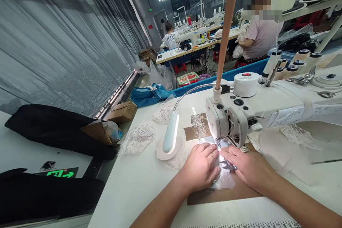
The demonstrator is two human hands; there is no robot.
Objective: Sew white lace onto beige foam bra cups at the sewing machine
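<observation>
My left hand (202,166) lies on a sheer white piece of fabric (224,181) beneath the sewing machine's head (220,121), fingers stretched toward the needle area and thumb apart. Close beside it, my right hand (247,165) is closed around small scissors (227,165), whose blades poke out to the left under the palm. Its fingertips also touch the fabric by the presser foot. The needle tip is hard to make out. Under the fabric is a brown plate (203,197) set on the white table.
A lamp (171,131) on a bent neck hangs left of the machine. Lace pieces (140,137) lie at the left, and more sheer fabric (283,153) at the right. Thread cones (272,62) stand behind. A ruler strip (267,225) runs along the front. Other people sit beyond.
</observation>
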